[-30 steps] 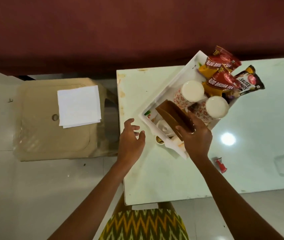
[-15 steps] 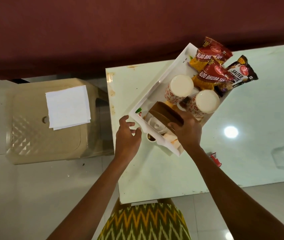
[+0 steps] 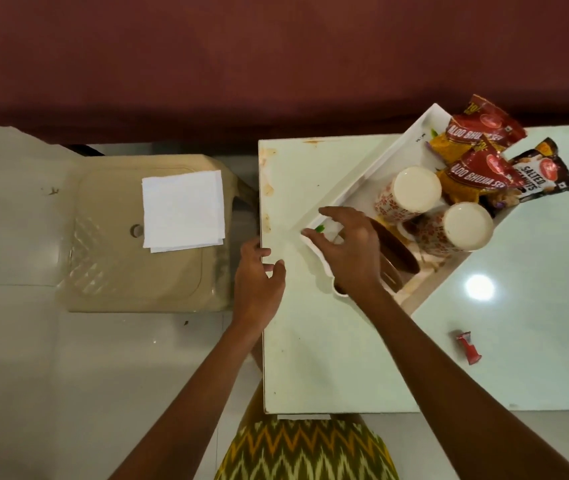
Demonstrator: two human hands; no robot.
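The right hand (image 3: 345,247), spread and empty, is reaching over the near corner of the white rectangular plastic tray (image 3: 374,168), loaded with upturned floral mugs (image 3: 411,192). The left hand (image 3: 258,275), loosely curled and empty, is resting left of it. Unloading seems unstarted.

A broad bare stretch of the desk (image 3: 328,348) is lying open in front of the white tray (image 3: 366,183), with only the right hand (image 3: 348,252) reaching across it. Inside the tray, mugs (image 3: 414,190) and snack packets (image 3: 477,169) are crowding the far end, and a brown wooden piece (image 3: 399,252) is blocking the near end. A red wrapper (image 3: 468,346) is lying well apart. The left hand (image 3: 258,282) is taking up the desk's left edge.
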